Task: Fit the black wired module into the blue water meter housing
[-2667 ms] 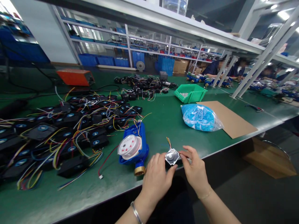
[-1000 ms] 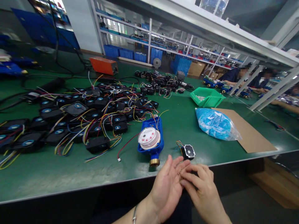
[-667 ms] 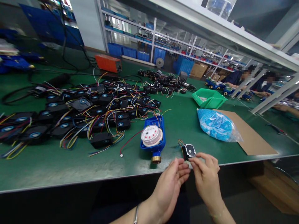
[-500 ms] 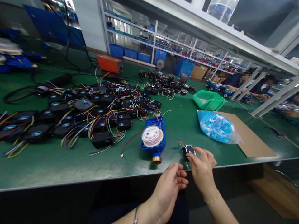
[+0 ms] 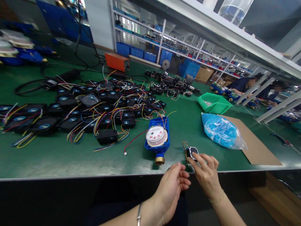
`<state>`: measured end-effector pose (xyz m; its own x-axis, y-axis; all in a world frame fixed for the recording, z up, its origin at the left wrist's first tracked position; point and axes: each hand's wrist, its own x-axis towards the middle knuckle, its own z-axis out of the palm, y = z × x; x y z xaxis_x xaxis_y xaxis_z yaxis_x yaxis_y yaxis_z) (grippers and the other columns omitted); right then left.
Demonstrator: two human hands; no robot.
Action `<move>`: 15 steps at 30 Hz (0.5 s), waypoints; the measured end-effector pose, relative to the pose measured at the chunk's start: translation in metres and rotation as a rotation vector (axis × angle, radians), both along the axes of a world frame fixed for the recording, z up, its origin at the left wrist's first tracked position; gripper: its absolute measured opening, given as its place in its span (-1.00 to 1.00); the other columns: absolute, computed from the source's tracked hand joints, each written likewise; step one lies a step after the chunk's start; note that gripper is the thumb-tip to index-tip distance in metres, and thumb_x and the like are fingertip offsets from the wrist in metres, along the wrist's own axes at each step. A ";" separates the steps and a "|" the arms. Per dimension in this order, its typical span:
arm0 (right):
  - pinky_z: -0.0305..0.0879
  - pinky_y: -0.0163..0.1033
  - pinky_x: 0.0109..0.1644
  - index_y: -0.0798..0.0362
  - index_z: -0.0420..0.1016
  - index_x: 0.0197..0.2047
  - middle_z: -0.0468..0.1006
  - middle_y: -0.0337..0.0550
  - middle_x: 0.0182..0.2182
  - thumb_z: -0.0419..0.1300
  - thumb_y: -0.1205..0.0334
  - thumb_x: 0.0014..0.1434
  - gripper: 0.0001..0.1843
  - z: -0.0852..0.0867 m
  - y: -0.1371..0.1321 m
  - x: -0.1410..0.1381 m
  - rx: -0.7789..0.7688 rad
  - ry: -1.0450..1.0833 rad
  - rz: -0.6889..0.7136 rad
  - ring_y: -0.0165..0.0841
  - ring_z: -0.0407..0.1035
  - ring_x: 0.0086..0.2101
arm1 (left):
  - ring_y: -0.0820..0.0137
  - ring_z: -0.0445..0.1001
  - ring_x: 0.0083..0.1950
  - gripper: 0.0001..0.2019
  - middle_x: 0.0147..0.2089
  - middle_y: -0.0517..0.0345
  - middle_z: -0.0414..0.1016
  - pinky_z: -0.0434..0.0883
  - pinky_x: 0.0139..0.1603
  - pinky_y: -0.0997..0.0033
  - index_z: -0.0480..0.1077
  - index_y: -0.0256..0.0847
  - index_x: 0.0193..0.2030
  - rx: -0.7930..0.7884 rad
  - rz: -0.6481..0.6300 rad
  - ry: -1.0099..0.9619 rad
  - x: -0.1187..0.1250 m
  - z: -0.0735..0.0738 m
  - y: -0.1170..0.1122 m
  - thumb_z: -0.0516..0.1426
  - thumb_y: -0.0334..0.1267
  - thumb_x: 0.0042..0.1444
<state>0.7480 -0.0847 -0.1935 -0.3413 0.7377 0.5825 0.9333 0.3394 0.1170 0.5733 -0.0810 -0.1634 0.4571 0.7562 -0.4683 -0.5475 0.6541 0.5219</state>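
At module (image 5: 189, 153), right hand (image 5: 206, 170) arrived

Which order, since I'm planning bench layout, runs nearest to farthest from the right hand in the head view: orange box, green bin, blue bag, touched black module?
1. Black module: touched by the right hand.
2. Blue bag: beyond the hand, rightward.
3. Green bin: behind the bag.
4. Orange box: far back, left.
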 end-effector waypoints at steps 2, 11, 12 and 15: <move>0.01 -0.01 0.00 -0.12 0.46 -0.07 0.43 -0.22 -0.04 0.00 0.33 0.28 -0.72 -0.002 0.002 0.001 0.017 0.031 0.002 -0.19 0.20 -0.09 | 0.47 0.35 -0.45 -0.78 -0.39 0.08 0.35 0.25 -0.39 0.47 0.25 -0.33 -0.22 0.001 0.001 0.000 0.001 -0.001 0.000 -0.04 -0.18 0.20; 0.16 -0.04 0.00 -0.08 0.51 -0.18 0.37 -0.13 -0.06 0.09 0.33 0.21 -0.80 -0.010 0.014 0.004 0.040 0.254 -0.037 -0.20 0.16 -0.06 | 0.45 0.29 -0.40 -0.80 -0.37 0.18 0.29 0.25 -0.36 0.45 0.22 -0.21 -0.10 0.667 -0.153 0.514 -0.003 0.014 0.008 -0.13 -0.25 0.22; 0.17 -0.04 0.00 -0.07 0.51 -0.19 0.37 -0.13 -0.06 0.09 0.33 0.21 -0.81 -0.010 0.015 0.005 0.039 0.271 -0.036 -0.20 0.16 -0.07 | 0.42 0.32 -0.30 -0.78 -0.28 0.15 0.32 0.27 -0.27 0.42 0.20 -0.18 -0.04 0.882 -0.172 0.691 -0.002 0.017 0.014 -0.13 -0.27 0.22; 0.19 -0.03 0.00 -0.04 0.51 -0.19 0.36 -0.11 -0.07 0.07 0.35 0.22 -0.80 -0.012 0.015 0.006 0.044 0.304 -0.029 -0.21 0.17 -0.07 | 0.30 0.27 -0.02 -0.66 -0.02 0.04 0.29 0.22 0.01 0.29 0.11 -0.15 0.13 1.323 -0.182 1.189 0.009 0.021 0.034 -0.14 -0.37 0.21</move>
<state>0.7542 -0.0692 -0.2058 -0.1257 0.7164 0.6863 0.9368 0.3133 -0.1555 0.5827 -0.0470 -0.1425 0.4716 0.8483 0.2407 0.5008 -0.4824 0.7187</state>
